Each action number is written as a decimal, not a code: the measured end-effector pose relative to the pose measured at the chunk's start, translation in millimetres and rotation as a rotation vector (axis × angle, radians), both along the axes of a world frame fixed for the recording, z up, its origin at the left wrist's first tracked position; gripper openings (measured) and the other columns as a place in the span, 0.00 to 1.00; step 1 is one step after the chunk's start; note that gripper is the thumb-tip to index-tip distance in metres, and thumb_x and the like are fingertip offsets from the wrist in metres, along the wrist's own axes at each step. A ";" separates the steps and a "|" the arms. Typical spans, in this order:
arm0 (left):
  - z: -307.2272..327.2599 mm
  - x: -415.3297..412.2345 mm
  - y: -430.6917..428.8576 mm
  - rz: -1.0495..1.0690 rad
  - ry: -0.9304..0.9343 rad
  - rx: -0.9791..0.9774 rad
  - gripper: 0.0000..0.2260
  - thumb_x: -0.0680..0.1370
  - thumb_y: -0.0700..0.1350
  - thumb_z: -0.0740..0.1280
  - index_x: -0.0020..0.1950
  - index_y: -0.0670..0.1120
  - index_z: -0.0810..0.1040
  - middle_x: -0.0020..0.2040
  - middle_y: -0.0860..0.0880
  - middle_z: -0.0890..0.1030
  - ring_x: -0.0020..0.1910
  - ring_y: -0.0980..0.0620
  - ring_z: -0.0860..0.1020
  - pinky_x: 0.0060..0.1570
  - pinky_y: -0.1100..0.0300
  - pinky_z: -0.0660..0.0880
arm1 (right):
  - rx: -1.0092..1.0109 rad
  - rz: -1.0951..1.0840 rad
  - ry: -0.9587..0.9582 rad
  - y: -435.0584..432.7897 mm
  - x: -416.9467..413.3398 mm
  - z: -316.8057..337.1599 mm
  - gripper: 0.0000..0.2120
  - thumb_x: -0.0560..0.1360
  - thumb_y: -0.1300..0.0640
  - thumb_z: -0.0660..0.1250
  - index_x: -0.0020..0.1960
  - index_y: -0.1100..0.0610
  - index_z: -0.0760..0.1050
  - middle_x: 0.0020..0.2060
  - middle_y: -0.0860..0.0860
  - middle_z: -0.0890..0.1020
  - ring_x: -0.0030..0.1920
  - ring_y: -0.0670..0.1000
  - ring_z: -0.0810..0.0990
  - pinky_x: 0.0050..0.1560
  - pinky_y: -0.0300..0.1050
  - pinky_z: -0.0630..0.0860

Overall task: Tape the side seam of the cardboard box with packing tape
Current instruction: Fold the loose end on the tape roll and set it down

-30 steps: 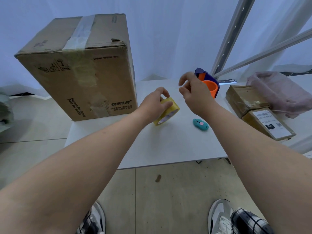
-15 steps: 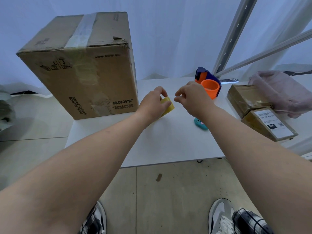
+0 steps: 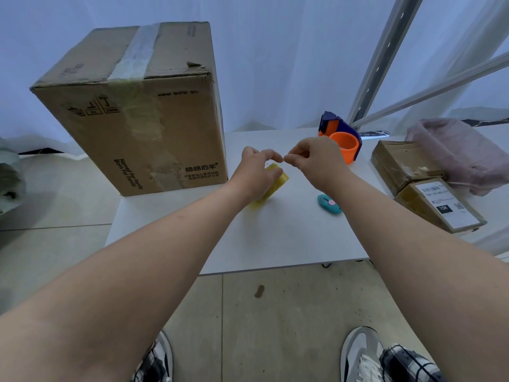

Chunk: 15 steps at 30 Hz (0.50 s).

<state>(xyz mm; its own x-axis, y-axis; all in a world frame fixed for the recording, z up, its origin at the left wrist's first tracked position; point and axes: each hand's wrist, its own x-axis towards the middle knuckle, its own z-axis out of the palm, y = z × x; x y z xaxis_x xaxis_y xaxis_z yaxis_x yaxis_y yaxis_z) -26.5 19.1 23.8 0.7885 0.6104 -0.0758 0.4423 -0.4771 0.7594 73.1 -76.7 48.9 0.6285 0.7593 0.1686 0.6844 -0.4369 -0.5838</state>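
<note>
A tall cardboard box stands upright on the left end of the white table, old tape running over its top and down its front face. My left hand grips a yellowish roll of packing tape just right of the box, above the table. My right hand is beside it, thumb and forefinger pinched together at the top of the roll, touching my left fingertips. Whether a tape end is between those fingers is too small to tell.
A teal box cutter lies on the table under my right forearm. An orange and blue tape dispenser stands behind my right hand. Two wrapped parcels and a pink bag sit at the right. A metal rack frame rises behind.
My right hand has come down and left to the roll, its fingers now pinched at the roll's top. My left hand has kept the roll, turning it slightly.
</note>
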 end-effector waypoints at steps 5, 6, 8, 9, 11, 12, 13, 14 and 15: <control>4.9 -0.1 4.4 -0.018 -0.022 -0.030 0.10 0.77 0.50 0.65 0.58 0.54 0.78 0.65 0.46 0.66 0.61 0.49 0.69 0.58 0.57 0.67 | 0.093 0.052 0.090 1.0 -2.6 2.4 0.09 0.77 0.65 0.61 0.56 0.61 0.76 0.44 0.58 0.80 0.45 0.51 0.77 0.44 0.35 0.72; 6.1 -0.6 5.2 -0.022 -0.033 -0.039 0.10 0.77 0.51 0.66 0.58 0.54 0.78 0.65 0.46 0.66 0.62 0.48 0.70 0.59 0.57 0.68 | 0.114 0.068 0.107 1.4 -3.6 3.7 0.09 0.77 0.65 0.61 0.56 0.61 0.75 0.43 0.60 0.80 0.43 0.52 0.77 0.43 0.35 0.72; 8.6 -2.9 7.8 -0.043 -0.089 -0.085 0.09 0.76 0.50 0.68 0.55 0.53 0.79 0.65 0.47 0.67 0.61 0.49 0.73 0.60 0.56 0.69 | 0.152 0.092 0.130 1.8 -4.8 5.6 0.08 0.76 0.65 0.63 0.55 0.61 0.74 0.43 0.61 0.81 0.44 0.56 0.79 0.45 0.40 0.74; 9.8 -4.6 9.1 -0.057 -0.124 -0.103 0.08 0.75 0.49 0.69 0.54 0.52 0.79 0.64 0.48 0.68 0.61 0.51 0.72 0.60 0.56 0.68 | 0.169 0.097 0.141 1.4 -5.1 6.2 0.08 0.76 0.64 0.65 0.55 0.61 0.73 0.43 0.61 0.82 0.45 0.56 0.80 0.46 0.43 0.76; 11.7 -7.9 12.1 -0.076 -0.177 -0.111 0.06 0.75 0.48 0.70 0.50 0.49 0.80 0.62 0.48 0.72 0.62 0.53 0.70 0.61 0.58 0.66 | 0.200 0.094 0.179 0.2 -5.3 6.1 0.09 0.74 0.63 0.68 0.54 0.61 0.74 0.43 0.61 0.83 0.45 0.57 0.81 0.48 0.47 0.77; 12.1 -8.8 13.8 -0.080 -0.190 -0.111 0.06 0.74 0.48 0.71 0.49 0.47 0.81 0.61 0.48 0.74 0.62 0.53 0.70 0.60 0.58 0.66 | 0.210 0.089 0.197 -0.4 -5.4 5.7 0.10 0.73 0.62 0.68 0.54 0.60 0.74 0.42 0.60 0.83 0.44 0.56 0.82 0.48 0.47 0.78; 12.3 -9.1 14.9 -0.085 -0.193 -0.111 0.07 0.75 0.48 0.70 0.49 0.46 0.81 0.60 0.48 0.75 0.61 0.53 0.71 0.59 0.58 0.66 | 0.218 0.083 0.211 -0.9 -5.4 5.1 0.10 0.73 0.62 0.69 0.54 0.60 0.74 0.42 0.60 0.83 0.44 0.56 0.82 0.48 0.47 0.78; 12.9 -8.9 14.9 -0.089 -0.192 -0.116 0.06 0.75 0.47 0.70 0.48 0.46 0.80 0.57 0.48 0.77 0.59 0.53 0.72 0.57 0.59 0.66 | 0.226 0.075 0.221 -1.2 -5.2 4.5 0.10 0.73 0.62 0.69 0.53 0.60 0.74 0.42 0.60 0.83 0.44 0.56 0.82 0.48 0.47 0.78; 13.6 -8.3 13.9 -0.094 -0.194 -0.129 0.06 0.75 0.47 0.70 0.48 0.45 0.80 0.54 0.48 0.78 0.56 0.53 0.73 0.54 0.59 0.67 | 0.234 0.066 0.227 -1.1 -4.7 4.1 0.10 0.73 0.62 0.69 0.53 0.60 0.74 0.42 0.60 0.83 0.43 0.55 0.81 0.46 0.46 0.77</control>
<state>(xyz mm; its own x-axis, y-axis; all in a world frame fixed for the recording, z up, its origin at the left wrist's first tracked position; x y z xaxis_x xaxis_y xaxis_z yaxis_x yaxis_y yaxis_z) -34.8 33.0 37.4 0.8486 0.5290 0.0102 0.2407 -0.4031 0.8829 68.4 -77.8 52.9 0.6209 0.7568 0.2043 0.5475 -0.2321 -0.8040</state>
